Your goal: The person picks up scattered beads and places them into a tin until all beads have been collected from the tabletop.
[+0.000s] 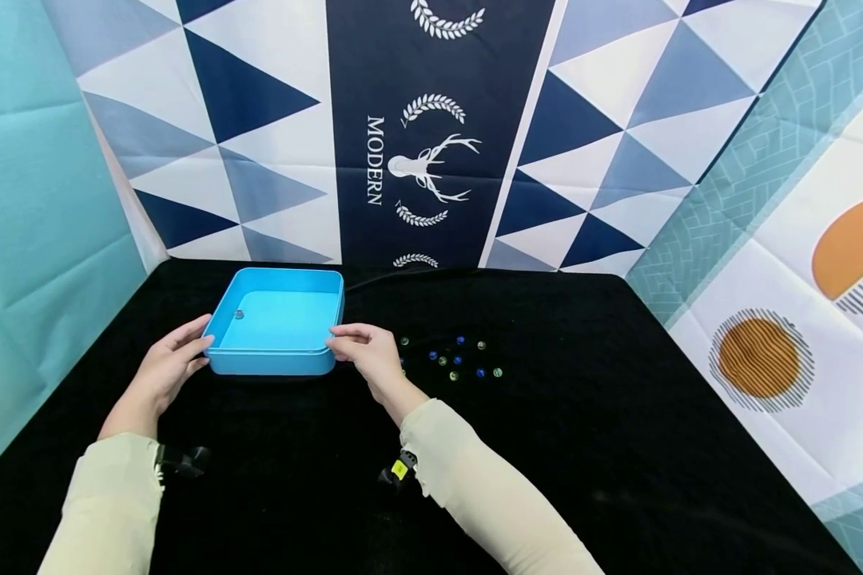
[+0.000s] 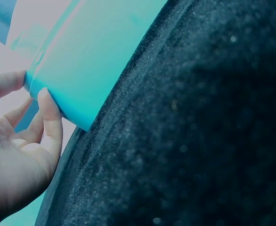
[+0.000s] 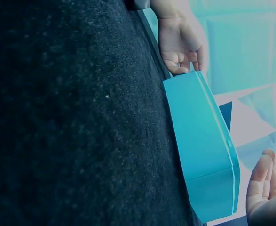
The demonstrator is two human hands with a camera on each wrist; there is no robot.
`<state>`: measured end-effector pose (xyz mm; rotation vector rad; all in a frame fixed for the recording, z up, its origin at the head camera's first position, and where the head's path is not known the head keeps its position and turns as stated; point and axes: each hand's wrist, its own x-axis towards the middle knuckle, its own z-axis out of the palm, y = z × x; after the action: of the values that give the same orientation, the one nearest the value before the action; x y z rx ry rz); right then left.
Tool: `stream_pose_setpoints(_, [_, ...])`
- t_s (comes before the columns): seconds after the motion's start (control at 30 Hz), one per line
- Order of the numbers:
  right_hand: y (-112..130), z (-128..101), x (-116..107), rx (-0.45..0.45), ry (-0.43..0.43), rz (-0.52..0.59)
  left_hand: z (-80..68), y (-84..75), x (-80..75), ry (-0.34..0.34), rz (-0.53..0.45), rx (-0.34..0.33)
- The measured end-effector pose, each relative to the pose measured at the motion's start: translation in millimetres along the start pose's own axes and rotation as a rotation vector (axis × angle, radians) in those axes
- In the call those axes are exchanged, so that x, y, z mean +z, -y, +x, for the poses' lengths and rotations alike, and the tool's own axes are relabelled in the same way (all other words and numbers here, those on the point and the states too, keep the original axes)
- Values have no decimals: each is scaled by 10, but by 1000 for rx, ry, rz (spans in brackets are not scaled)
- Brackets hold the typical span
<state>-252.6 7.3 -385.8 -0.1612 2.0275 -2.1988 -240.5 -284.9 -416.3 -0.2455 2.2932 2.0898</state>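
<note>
A light blue square box (image 1: 269, 363), open at the top, sits on black cloth at the left. My left hand (image 1: 169, 363) holds its near left corner; in the left wrist view the thumb (image 2: 48, 106) lies against the wall and a fingertip touches the rim. My right hand (image 1: 370, 351) is at the near right corner, its fingertips overlapping the rim in the head view. The right wrist view shows a gap between those loosely bent fingers (image 3: 264, 176) and the box (image 3: 203, 136). One small greyish marble (image 1: 239, 314) lies inside, towards the left.
Several blue and greenish glass marbles (image 1: 457, 361) lie scattered on the black cloth (image 1: 582, 415), right of the box; my right hand partly covers some at the left. Patterned sheets (image 1: 431, 160) hang behind the table, with others at both sides.
</note>
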Motion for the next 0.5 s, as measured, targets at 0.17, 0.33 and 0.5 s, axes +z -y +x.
stream_pose_setpoints(0.17, [5, -66, -82, -3, 10, -9, 1, 2, 3, -4, 4, 0])
stream_pose_setpoints(0.33, [-8, -132, -193, -36, 25, -6, 0, 12, 1, -8, 5, -2])
stream_pose_setpoints(0.5, [-5, -207, -323, -58, 17, 0, -4, 12, 4, -7, 14, -1])
